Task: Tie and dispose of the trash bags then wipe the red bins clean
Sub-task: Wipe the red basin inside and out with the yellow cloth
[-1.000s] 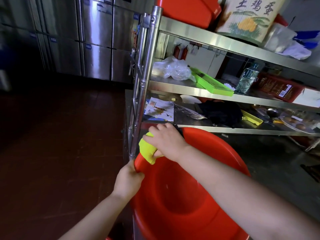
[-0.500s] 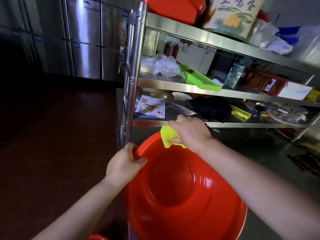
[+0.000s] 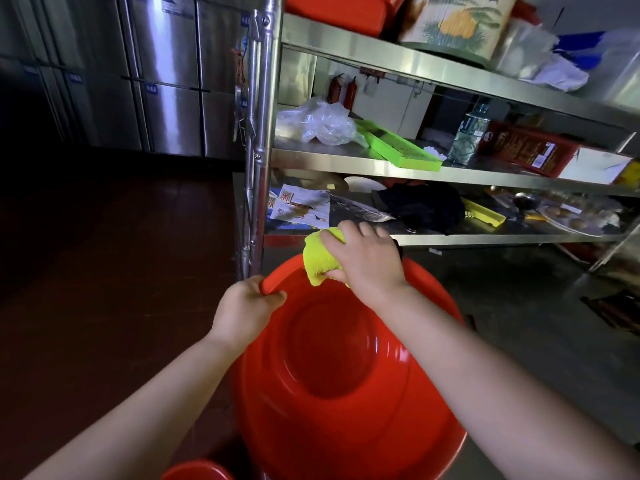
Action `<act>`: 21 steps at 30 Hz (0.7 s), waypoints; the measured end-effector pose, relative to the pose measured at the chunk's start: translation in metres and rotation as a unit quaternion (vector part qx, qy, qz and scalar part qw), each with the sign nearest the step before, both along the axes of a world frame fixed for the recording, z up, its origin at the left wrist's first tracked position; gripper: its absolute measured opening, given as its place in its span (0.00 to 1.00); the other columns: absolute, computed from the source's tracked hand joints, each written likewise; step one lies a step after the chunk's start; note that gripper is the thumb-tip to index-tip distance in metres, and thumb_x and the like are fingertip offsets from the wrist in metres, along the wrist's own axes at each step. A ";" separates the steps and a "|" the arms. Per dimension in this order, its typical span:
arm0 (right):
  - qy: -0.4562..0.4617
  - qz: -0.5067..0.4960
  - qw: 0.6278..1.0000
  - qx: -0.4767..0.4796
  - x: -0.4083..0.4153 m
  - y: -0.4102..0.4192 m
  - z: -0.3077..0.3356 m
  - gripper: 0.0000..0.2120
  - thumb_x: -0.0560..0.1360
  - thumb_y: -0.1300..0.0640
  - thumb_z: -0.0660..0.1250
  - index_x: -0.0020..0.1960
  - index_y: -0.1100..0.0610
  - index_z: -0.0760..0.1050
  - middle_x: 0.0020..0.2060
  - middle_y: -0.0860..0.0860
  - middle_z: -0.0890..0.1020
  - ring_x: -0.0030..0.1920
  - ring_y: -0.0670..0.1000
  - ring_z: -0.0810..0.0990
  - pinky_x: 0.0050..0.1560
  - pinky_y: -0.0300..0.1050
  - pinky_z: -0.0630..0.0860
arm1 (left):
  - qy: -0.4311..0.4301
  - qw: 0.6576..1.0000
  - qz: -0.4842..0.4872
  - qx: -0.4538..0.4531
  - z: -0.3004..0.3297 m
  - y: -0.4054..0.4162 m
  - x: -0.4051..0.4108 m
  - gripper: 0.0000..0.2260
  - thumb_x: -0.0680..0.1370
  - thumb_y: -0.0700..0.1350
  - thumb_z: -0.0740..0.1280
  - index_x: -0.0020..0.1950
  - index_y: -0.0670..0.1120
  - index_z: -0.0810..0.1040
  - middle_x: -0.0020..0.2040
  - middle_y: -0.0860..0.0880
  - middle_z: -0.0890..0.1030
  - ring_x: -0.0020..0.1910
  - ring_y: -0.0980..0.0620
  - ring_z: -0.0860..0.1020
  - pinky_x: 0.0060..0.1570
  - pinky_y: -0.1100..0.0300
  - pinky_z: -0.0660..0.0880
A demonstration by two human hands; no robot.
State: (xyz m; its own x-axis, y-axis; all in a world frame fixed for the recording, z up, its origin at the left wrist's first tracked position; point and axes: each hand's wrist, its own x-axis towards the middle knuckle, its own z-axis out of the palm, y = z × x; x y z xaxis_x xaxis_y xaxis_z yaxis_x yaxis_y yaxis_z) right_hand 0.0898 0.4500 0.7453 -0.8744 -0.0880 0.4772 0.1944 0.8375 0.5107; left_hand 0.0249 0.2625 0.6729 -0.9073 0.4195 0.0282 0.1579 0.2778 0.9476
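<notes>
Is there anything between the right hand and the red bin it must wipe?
Only the yellow cloth, which the right hand grips and presses against the far rim of the red bin. That is the wiping tool, not an obstacle. The left hand grips the rim beside it, clear of the cloth.

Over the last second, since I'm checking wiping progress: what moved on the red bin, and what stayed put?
The right hand slid the yellow cloth along the far rim of the red bin, from beside the left hand toward the right. The left hand kept its grip on the near-left rim, steadying the tilted bin. The shelf rack and its clutter look unchanged; the camera shifted slightly.
</notes>
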 end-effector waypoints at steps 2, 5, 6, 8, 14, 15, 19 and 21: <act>0.028 -0.009 1.000 0.006 0.003 0.002 -0.004 0.33 0.57 0.38 0.75 0.59 0.49 0.74 0.46 0.53 0.77 0.39 0.56 0.76 0.38 0.47 0.71 | -0.023 0.999 0.012 0.019 -0.005 -0.004 0.005 0.04 0.73 0.47 0.70 0.42 0.48 0.79 0.25 0.49 0.73 0.22 0.51 0.69 0.27 0.57 0.67; 0.036 -0.090 0.992 -0.077 0.015 0.023 -0.004 0.32 0.62 0.40 0.74 0.62 0.49 0.72 0.48 0.54 0.76 0.42 0.58 0.77 0.39 0.48 0.71 | -0.067 0.992 0.079 0.066 -0.017 -0.021 0.009 0.02 0.74 0.45 0.70 0.43 0.48 0.79 0.27 0.45 0.75 0.23 0.49 0.71 0.27 0.55 0.69; 0.033 -0.130 0.983 -0.124 0.021 0.033 -0.005 0.31 0.65 0.41 0.72 0.65 0.49 0.70 0.50 0.55 0.75 0.44 0.58 0.77 0.39 0.48 0.71 | -0.087 0.986 0.111 0.087 -0.020 -0.026 0.009 0.02 0.74 0.45 0.70 0.43 0.48 0.79 0.29 0.43 0.77 0.25 0.48 0.73 0.28 0.51 0.73; 0.035 -0.189 0.962 -0.193 0.033 0.048 -0.013 0.30 0.70 0.42 0.70 0.68 0.49 0.66 0.52 0.55 0.74 0.46 0.58 0.77 0.37 0.46 0.68 | -0.127 0.972 0.160 0.118 -0.025 -0.033 0.011 0.02 0.74 0.44 0.70 0.44 0.49 0.78 0.39 0.36 0.80 0.34 0.42 0.77 0.39 0.40 0.78; 0.016 -0.193 0.960 -0.204 0.034 0.051 -0.003 0.27 0.71 0.43 0.69 0.66 0.49 0.66 0.53 0.54 0.75 0.45 0.60 0.79 0.36 0.45 0.65 | -0.159 0.972 0.153 0.086 -0.034 -0.035 0.022 0.08 0.72 0.45 0.72 0.49 0.47 0.77 0.43 0.40 0.82 0.40 0.39 0.81 0.45 0.39 0.79; 0.007 -0.182 0.962 -0.202 0.034 0.050 0.002 0.26 0.71 0.43 0.69 0.65 0.49 0.66 0.53 0.54 0.75 0.45 0.59 0.79 0.36 0.45 0.65 | -0.152 0.976 0.143 0.063 -0.031 -0.036 0.022 0.10 0.71 0.46 0.73 0.49 0.49 0.76 0.43 0.43 0.81 0.41 0.41 0.81 0.46 0.41 0.79; -0.040 -0.093 0.984 -0.149 0.028 0.029 0.017 0.25 0.70 0.45 0.71 0.63 0.48 0.68 0.52 0.53 0.75 0.46 0.59 0.79 0.37 0.47 0.67 | 0.089 0.987 0.097 -0.096 -0.007 -0.022 0.006 0.19 0.64 0.52 0.76 0.52 0.52 0.76 0.48 0.48 0.78 0.53 0.44 0.75 0.55 0.47 0.74; -0.068 -0.038 0.992 -0.102 0.022 0.012 0.019 0.26 0.67 0.47 0.73 0.62 0.48 0.69 0.50 0.53 0.75 0.45 0.59 0.78 0.37 0.48 0.69 | 0.144 0.981 0.026 -0.130 0.008 -0.008 0.000 0.21 0.66 0.53 0.74 0.56 0.50 0.76 0.47 0.49 0.78 0.50 0.46 0.76 0.50 0.51 0.75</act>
State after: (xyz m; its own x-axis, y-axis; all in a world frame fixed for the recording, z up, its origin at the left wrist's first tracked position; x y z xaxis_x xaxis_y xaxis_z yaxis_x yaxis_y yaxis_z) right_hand 0.1120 0.4616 0.7646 -0.9323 0.0667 0.3555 0.2017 0.9117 0.3579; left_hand 0.0249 0.2549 0.6813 -0.8978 0.3999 0.1846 0.3876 0.5181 0.7625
